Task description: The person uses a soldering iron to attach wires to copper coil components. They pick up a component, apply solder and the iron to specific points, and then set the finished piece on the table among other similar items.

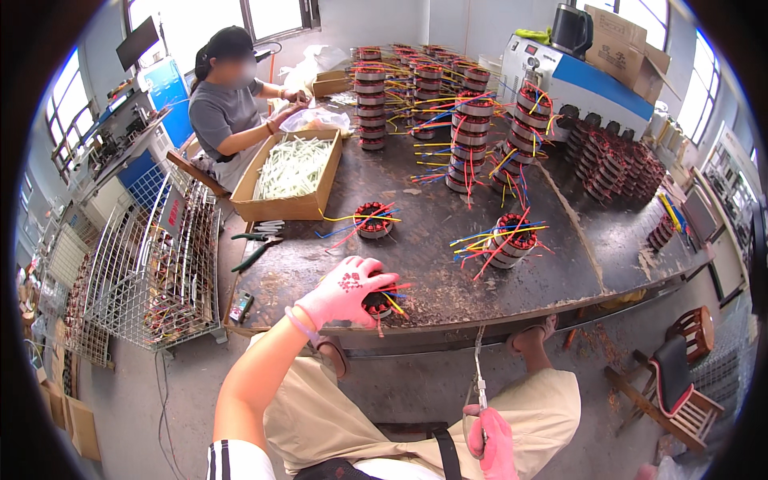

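Observation:
Near the table's front edge my left hand (346,293), in a pink glove, is closed round a small wound motor stator (378,302). Red, blue and yellow leads stick out of it to the right. My right hand (491,442), gloved in pink too, grips a slim tool with a silvery fitting (482,394) over my lap. A hose or cord runs from it up to the table edge; the tool's kind is mostly hidden by the fingers. Beyond my left hand lies another stator (374,222) with splayed leads. A short stator stack (510,242) stands to its right.
Tall stator stacks (470,148) stand farther back. A cardboard box (276,210) of white tubes, green-handled pliers (254,252) and a lighter (241,306) lie left. A co-worker (232,104) sits at the far left. A blue-and-white machine (576,76) stands back right, a wooden chair (668,392) right.

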### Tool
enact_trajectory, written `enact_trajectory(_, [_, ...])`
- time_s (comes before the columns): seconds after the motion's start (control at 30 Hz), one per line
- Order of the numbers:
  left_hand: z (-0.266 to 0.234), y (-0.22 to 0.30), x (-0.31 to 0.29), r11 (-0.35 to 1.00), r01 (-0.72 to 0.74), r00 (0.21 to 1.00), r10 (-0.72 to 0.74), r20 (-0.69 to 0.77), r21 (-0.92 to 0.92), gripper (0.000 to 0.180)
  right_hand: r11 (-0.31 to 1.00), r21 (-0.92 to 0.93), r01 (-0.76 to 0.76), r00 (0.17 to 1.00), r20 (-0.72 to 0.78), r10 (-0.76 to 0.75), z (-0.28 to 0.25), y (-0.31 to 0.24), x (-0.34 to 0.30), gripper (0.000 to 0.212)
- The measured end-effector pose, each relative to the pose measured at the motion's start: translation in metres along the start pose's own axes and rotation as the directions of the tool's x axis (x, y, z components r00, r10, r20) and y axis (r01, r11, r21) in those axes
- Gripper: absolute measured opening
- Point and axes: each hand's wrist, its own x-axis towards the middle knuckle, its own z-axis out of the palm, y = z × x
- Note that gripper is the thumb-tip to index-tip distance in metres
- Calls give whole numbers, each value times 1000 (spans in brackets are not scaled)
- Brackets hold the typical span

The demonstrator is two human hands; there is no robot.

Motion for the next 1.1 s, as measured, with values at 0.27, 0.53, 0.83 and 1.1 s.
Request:
enact_trajectory(0.27, [20,8,-27,992,115,971,-101,-215,52,98,997,-45,-64,998,8,64,15,-6,15,41])
enact_trajectory(0.53, [16,8,-18,994,105,991,-105,-89,1,93,991,-43,-123,990,64,126,33,-13,23,45])
enact_trajectory(0.83, [22,1,-17,996,87,983,-92,-159,-38,102,981,-180,-71,991,103,90,39,-14,27,46])
enact_trajectory(1.1, [21,-5,-22,978,66,981,-100,-164,-199,106,978,-158,-133,978,137,155,46,-16,21,44])
